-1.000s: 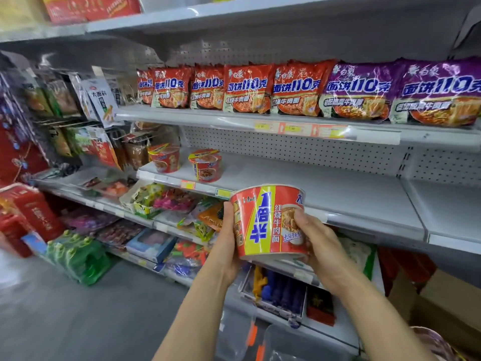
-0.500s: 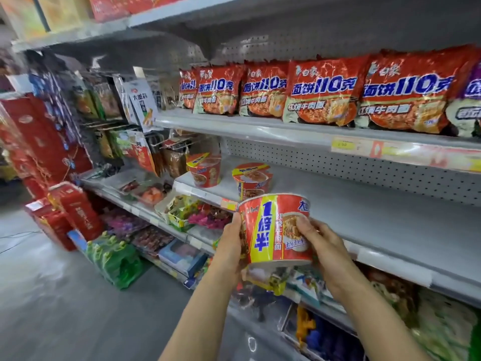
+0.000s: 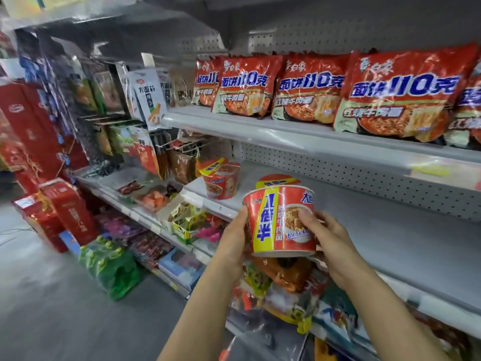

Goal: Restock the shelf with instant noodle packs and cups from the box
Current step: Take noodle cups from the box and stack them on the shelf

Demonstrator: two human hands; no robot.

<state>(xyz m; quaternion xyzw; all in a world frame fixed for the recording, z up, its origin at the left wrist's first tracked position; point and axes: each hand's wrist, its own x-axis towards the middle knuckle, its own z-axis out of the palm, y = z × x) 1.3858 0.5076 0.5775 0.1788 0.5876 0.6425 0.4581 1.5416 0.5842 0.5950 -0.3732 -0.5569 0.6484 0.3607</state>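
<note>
A grey metal shelving unit [image 3: 325, 27] with a pegboard back fills the shop aisle, standing on a plain grey floor [image 3: 52, 308]. Its upper shelf [image 3: 260, 126] carries a row of red instant noodle packs [image 3: 309, 87] standing side by side, and the middle shelf [image 3: 390, 230] below is mostly bare metal, with two noodle cups at its left end: one [image 3: 221, 181] close to the corner and another [image 3: 277, 179] just behind the cup being held. To the left hang snack bags on hooks [image 3: 145, 97], red gift boxes [image 3: 65, 209] stand on the floor, and green packets [image 3: 112, 267] lie by the base of the lower shelves. Compared with half a second ago, the view has swung further left, so the purple packs at the right have dropped out of sight, and the held cup sits nearer the middle shelf's front edge. That noodle cup [image 3: 279, 220] is red with a yellow band of blue characters and a picture of noodles; it is held upright in the air in front of the middle shelf, not resting on it. The left hand [image 3: 234, 241] clasps its left side with the thumb up against the wall, and the right hand [image 3: 328, 238] grips its right side, thumb pressed on the noodle picture and fingers curled beneath.
</note>
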